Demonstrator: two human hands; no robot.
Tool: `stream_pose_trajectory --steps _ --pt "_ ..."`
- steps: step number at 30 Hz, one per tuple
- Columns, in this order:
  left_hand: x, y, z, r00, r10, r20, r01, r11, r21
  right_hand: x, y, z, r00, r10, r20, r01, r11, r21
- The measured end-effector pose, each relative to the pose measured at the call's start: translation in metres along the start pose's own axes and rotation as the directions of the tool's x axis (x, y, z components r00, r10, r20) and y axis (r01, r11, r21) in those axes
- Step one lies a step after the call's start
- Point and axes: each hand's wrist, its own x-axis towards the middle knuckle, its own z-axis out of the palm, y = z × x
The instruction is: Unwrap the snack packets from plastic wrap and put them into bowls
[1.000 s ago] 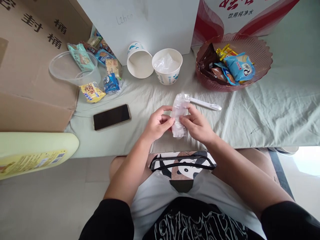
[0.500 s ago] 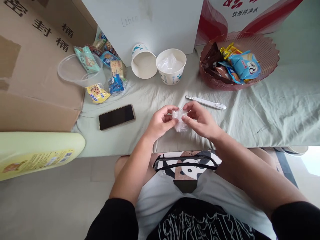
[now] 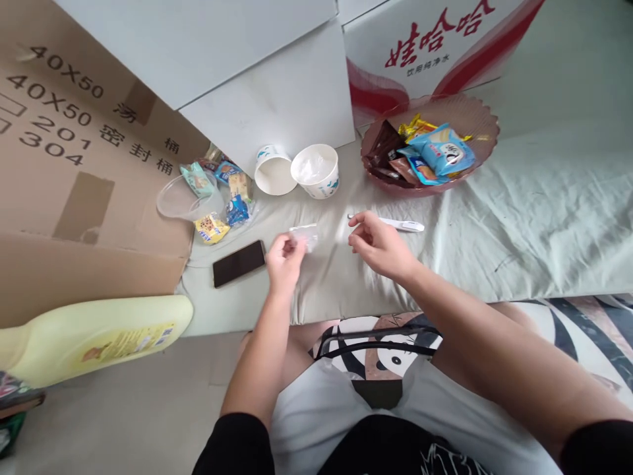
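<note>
My left hand [image 3: 285,265] is closed, thumb against fingers, on a small clear plastic bag [image 3: 308,233] whose far edge sticks out past the fingertips above the cloth. My right hand [image 3: 380,247] is a little way off to the right, fingers curled but apart from the thumb, and I see nothing in it. Just beyond it lies a white slim-handled knife [image 3: 408,225], its middle partly covered by the hand. Farther back, an upright paper cup [image 3: 324,188] holds crumpled clear plastic. A second paper cup [image 3: 271,181] lies on its side against it.
A phone [image 3: 239,263] lies left of my left hand. Behind it are wrapped snacks [image 3: 211,229] and a clear plastic tub [image 3: 173,206]. A pink bowl [image 3: 479,125] of snack packets stands back right. Boxes [image 3: 277,99] line the back; a yellow bottle [image 3: 133,310] is front left.
My hands have parted: the left has moved left with the plastic bag, and the right has let go of it. The whole view has shifted, showing more of the boxes.
</note>
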Motion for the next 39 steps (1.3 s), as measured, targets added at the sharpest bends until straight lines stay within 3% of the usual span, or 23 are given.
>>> stream_pose_trajectory --steps 3,5,7,10,14,16,17,18,20,21,24,30,37,39 --pt "0.021 0.008 -0.005 0.984 0.110 -0.138 -0.096 0.990 0.103 0.003 -0.001 -0.003 1.000 0.005 0.028 -0.004 1.000 -0.030" --pt "0.040 0.024 -0.005 0.966 0.191 -0.172 -0.160 0.971 0.179 0.004 -0.004 -0.003 0.999 0.003 0.044 -0.001 0.999 -0.044" --pt "0.063 0.047 0.001 0.954 0.267 -0.140 -0.222 0.936 0.273 0.005 -0.007 -0.002 0.998 0.011 0.059 -0.007 0.998 -0.068" --pt "0.104 0.084 0.021 0.943 0.333 -0.001 -0.292 0.827 0.480 0.007 -0.011 -0.001 0.996 0.016 0.092 -0.006 0.995 -0.103" --pt "0.153 0.112 0.064 0.934 0.231 0.272 -0.357 0.579 0.733 0.010 -0.012 -0.005 0.995 -0.013 0.102 0.026 0.992 -0.122" --pt "0.170 0.115 0.083 0.891 0.125 0.436 -0.438 0.485 0.757 0.010 -0.011 -0.009 0.995 -0.024 0.093 0.037 0.990 -0.135" --pt "0.176 0.115 0.091 0.845 0.031 0.533 -0.484 0.466 0.741 0.010 -0.011 -0.012 0.996 -0.028 0.090 0.041 0.989 -0.143" --pt "0.182 0.114 0.096 0.781 -0.061 0.622 -0.525 0.476 0.706 0.010 -0.011 -0.014 0.996 -0.032 0.088 0.045 0.987 -0.152" --pt "0.190 0.112 0.101 0.682 -0.224 0.696 -0.516 0.528 0.675 0.009 -0.012 -0.017 0.995 -0.042 0.093 0.058 0.983 -0.175" --pt "0.193 0.111 0.102 0.653 -0.284 0.702 -0.482 0.559 0.674 0.009 -0.013 -0.018 0.994 -0.047 0.097 0.064 0.980 -0.186" --pt "0.202 0.108 0.101 0.620 -0.401 0.674 -0.349 0.628 0.695 0.009 -0.017 -0.018 0.992 -0.047 0.117 0.072 0.974 -0.216" --pt "0.207 0.101 0.106 0.684 -0.351 0.639 -0.360 0.599 0.715 0.009 -0.019 -0.014 0.985 -0.022 0.174 0.073 0.955 -0.289" --pt "0.198 0.088 0.114 0.725 -0.412 0.552 -0.323 0.505 0.801 0.010 -0.018 -0.014 0.981 -0.014 0.193 0.079 0.940 -0.332" --pt "0.198 0.086 0.114 0.788 -0.290 0.544 -0.338 0.535 0.774 0.011 -0.018 -0.014 0.980 -0.008 0.197 0.076 0.938 -0.338"
